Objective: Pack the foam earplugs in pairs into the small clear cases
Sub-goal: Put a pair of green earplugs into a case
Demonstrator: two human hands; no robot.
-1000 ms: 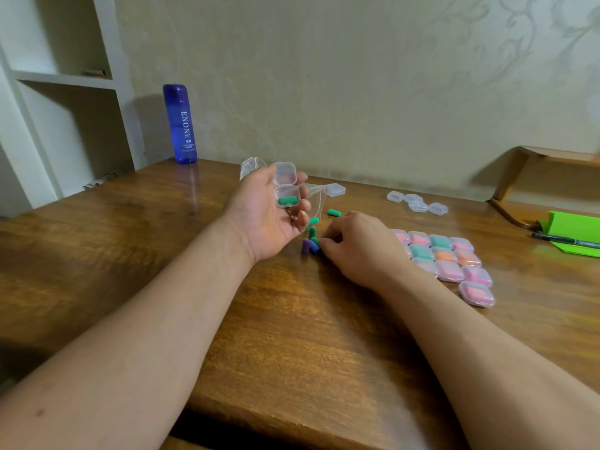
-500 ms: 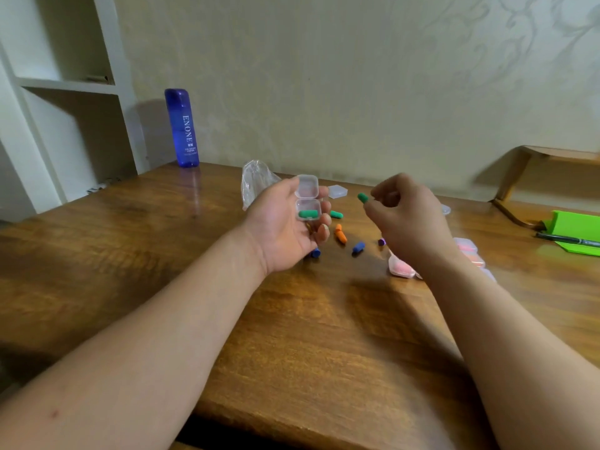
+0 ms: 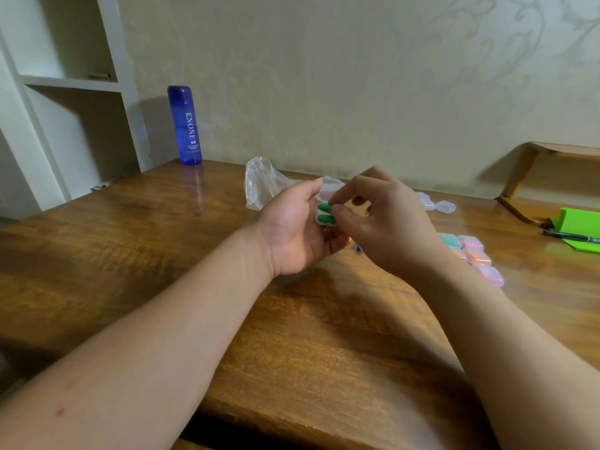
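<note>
Right hand (image 3: 386, 228) has reached the clear case (image 3: 328, 186), pinching 1 green earplug (image 3: 324, 207); left hand (image 3: 292, 232) grips that case; blue bottle (image 3: 184, 125) at table's (image 3: 292, 336) far-left corner.

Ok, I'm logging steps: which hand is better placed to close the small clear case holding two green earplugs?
Right, likely: the left hand grips the small clear plastic case, while the right hand pinches the upper green foam earplug below the open lid.

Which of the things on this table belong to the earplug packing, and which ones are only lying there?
For the job: open case, held by the left hand; green earplugs in it, the right hand pinching one; filled cases; empty cases.
Lying about: blue bottle; pen; green object.
</note>
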